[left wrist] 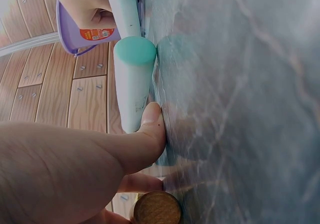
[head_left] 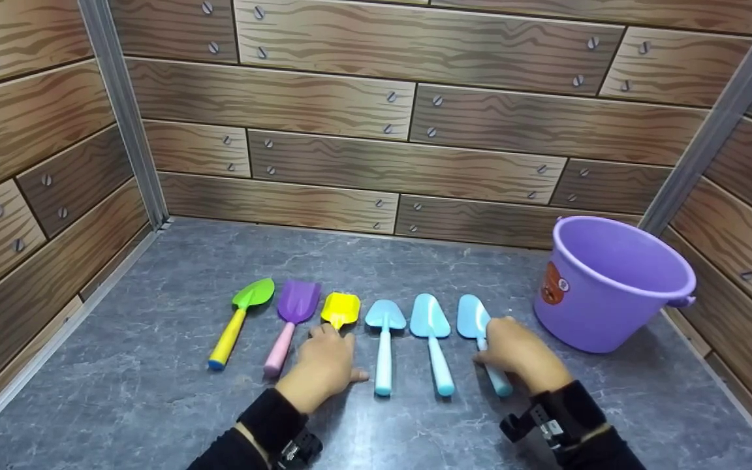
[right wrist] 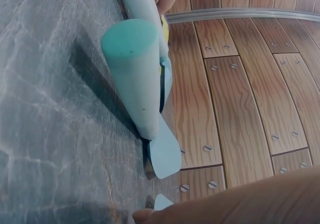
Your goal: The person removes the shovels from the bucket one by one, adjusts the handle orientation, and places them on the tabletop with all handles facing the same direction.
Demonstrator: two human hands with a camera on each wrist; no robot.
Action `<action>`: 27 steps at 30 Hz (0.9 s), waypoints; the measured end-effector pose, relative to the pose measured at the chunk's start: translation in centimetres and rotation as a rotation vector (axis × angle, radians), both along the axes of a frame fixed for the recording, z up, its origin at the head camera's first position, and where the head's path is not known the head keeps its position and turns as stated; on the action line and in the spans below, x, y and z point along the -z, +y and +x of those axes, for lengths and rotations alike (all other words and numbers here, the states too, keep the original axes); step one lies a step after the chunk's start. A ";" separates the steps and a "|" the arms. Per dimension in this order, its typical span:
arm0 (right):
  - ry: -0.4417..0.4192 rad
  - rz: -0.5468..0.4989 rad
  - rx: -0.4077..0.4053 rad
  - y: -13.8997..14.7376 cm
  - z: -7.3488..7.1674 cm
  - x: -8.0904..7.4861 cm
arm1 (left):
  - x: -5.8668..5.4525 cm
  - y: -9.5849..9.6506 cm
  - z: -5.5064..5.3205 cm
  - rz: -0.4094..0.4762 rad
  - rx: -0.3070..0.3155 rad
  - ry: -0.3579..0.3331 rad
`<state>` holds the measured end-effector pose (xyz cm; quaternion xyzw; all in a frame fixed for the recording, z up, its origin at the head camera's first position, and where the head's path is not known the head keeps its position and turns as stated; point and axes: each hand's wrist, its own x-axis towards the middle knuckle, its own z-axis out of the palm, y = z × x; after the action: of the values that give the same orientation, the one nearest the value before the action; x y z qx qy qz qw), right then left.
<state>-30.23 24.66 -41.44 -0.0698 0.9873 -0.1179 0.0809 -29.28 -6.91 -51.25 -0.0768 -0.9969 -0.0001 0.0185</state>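
My left hand (head_left: 327,362) lies over the handle of the yellow shovel (head_left: 341,308), its thumb spread out to the right, close to the tabletop. In the left wrist view, the round handle end (left wrist: 157,209) shows beneath the fingers. With the thumb on one side and fingers on the other, my right hand (head_left: 521,351) grips the handle of the rightmost blue trowel (head_left: 474,314). Between the hands lie two more blue trowels, one with a rounded blade (head_left: 385,314) and one with a longer blade (head_left: 429,316). My right fingertips are mostly hidden in the right wrist view.
Left of my left hand lie a purple shovel (head_left: 297,300) with a pink handle and a green trowel (head_left: 253,294) with a yellow handle. A purple bucket (head_left: 585,313) stands at the right. Wood-patterned walls (head_left: 324,156) enclose the grey marbled tabletop (head_left: 154,405).
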 end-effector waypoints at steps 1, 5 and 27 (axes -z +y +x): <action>-0.003 0.001 0.000 0.0 0.0 0.0 | 0.1 0.0 0.0 0.001 0.002 0.004; -0.016 0.003 0.003 -0.1 0.0 -0.1 | 0.2 0.0 -0.1 0.006 -0.002 0.015; -0.031 -0.025 0.014 0.2 0.0 -0.3 | 0.0 0.1 0.0 0.009 -0.011 -0.007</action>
<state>-30.27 24.84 -41.12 -0.0620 0.9848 -0.1319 0.0945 -29.28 -6.79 -51.21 -0.0712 -0.9973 -0.0048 0.0154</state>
